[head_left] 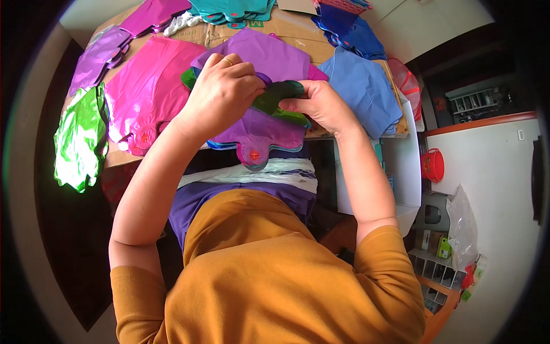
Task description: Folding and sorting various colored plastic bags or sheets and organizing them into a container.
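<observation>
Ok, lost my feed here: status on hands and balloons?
Left hand and right hand both gripping dark green foil balloon. Purple balloon directly beneath. Nothing blocking.

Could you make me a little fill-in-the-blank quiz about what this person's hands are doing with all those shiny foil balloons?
1. Both the left hand and the right hand have a grip on a flat foil balloon coloured dark ____.
2. Under the hands lies a purple balloon; to its left lies one coloured ____.
3. The stack of blue balloons lies on the person's ____ side.
4. On the floor at right stands a small ____ bucket.

Missing words: green; pink; right; red
</observation>
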`<state>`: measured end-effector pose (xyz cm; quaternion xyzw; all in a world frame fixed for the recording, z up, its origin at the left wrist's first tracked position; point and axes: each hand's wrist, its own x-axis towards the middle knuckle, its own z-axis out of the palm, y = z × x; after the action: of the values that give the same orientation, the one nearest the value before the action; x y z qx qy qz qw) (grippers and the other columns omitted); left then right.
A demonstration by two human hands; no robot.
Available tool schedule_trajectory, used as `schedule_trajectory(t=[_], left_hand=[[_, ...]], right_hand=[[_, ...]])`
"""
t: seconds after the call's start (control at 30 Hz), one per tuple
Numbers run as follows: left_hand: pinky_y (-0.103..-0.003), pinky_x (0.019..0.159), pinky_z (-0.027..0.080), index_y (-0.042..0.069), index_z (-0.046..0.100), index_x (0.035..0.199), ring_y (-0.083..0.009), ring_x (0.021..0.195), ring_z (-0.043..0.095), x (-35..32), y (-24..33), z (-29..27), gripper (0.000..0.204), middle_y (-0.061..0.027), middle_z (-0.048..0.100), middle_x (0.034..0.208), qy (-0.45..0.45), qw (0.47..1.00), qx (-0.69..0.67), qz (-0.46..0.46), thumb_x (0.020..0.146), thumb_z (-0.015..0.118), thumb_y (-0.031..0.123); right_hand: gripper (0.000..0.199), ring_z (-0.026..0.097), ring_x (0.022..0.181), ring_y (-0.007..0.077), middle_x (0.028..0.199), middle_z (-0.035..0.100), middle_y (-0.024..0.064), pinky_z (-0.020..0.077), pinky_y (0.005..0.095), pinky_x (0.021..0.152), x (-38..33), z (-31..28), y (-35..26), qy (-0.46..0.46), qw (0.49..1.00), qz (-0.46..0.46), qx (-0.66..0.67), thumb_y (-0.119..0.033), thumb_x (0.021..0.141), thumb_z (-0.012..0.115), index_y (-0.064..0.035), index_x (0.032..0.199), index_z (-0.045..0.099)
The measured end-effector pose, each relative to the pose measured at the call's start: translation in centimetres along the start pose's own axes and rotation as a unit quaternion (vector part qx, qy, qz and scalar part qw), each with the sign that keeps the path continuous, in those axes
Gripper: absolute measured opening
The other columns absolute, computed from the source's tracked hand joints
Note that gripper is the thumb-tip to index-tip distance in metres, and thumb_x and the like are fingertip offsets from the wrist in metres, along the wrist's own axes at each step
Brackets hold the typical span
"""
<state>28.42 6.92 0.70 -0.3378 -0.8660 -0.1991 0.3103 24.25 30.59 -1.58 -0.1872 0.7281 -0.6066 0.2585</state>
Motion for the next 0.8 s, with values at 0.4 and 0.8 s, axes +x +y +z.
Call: schedule_trajectory(t=[0.4,0.8], left_hand=[[-0.033,0.072,0.044,0.010,0.067,0.087,-0.0183,0.071,0.062,-1.8,0.3,0.3,0.014,-0.0007,0.066,0.072,0.061,0.998,0.000,0.008,0.074,0.070,0.004],[-0.036,0.084,0.042,0.012,0.063,0.089,-0.0201,0.102,0.061,-2.8,0.6,0.5,0.014,-0.0021,0.066,0.111,0.064,0.996,0.051,0.023,0.075,0.067,0.011]], right_hand=[[0.016,0.056,0.072,0.0017,0.083,0.068,-0.0037,0.0457,0.0188,0.064,0.0,-0.7,0.0,0.025,0.999,0.029,0.022,-0.015,0.089,0.072,-0.0007,0.096,0.072],[0.017,0.057,0.075,0.0031,0.085,0.069,-0.0040,0.0478,0.0229,0.071,0.0,0.9,-0.3,0.025,0.999,-0.036,-0.024,-0.014,0.089,0.071,-0.0016,0.101,0.071]])
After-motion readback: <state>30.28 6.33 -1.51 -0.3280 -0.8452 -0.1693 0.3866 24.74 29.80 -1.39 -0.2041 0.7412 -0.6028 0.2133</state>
